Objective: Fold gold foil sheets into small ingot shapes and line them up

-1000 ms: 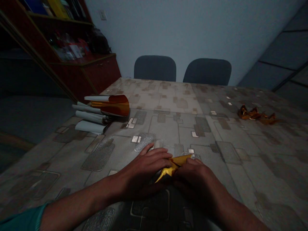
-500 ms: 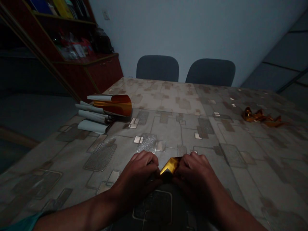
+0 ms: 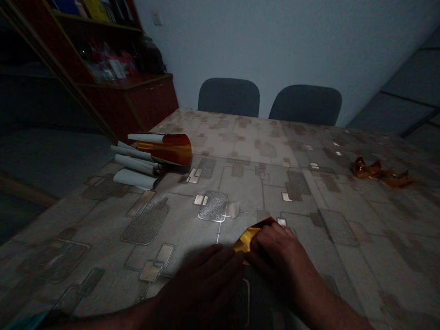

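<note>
Gold foil lies pinched under the right hand's closed grip, left hand against it.

- The right hand covers most of the gold foil, hiding its shape.
- The left hand sits in deep shadow, its forearm cut off by the bottom edge.
- The shelf items are too dim and small to identify.
- The crumpled foil scraps are too small to make out their shape.
</note>
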Motion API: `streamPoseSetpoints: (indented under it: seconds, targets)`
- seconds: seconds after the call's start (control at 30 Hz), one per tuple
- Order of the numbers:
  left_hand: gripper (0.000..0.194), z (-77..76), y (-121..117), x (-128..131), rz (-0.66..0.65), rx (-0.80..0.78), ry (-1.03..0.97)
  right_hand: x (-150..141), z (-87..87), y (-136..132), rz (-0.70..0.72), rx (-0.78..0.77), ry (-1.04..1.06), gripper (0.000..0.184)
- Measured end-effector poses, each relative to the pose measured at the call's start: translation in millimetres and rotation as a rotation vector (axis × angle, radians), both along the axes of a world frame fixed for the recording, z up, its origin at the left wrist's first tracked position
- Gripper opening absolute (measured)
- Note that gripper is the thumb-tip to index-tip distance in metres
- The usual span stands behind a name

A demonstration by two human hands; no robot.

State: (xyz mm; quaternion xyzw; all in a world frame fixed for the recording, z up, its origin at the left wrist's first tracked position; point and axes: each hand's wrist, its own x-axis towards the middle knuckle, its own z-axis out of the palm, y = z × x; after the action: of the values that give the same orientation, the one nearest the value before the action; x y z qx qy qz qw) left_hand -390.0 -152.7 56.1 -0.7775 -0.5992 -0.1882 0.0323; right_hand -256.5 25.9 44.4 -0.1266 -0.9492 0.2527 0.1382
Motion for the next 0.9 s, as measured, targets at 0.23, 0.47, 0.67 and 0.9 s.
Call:
streamPoseSetpoints:
  seconds: [0.23, 0.47, 0.67, 0.9]
  targets:
    - [0.043, -2.3, -2, -3, 0.005, -0.097, -0.04, 3, -0.1, -3, 0.01, 0.126, -0.004, 0.02]
    - [0.057, -6.8, 3, -3, 0.011, -0.168, -0.105, 12, -5.0, -6, -0.02, 0.273, -0.028, 0.017]
    - [0.058, -11.2, 6, -10, -0.053, -0.135, -0.136, 17, 5.4, -4, -0.015, 0.316, -0.06, 0.017]
    - [0.033, -9.3, 21, -6, -0.03, -0.093, -0.062, 25, 28.3, 20, -0.026, 0.339, 0.232, 0.025]
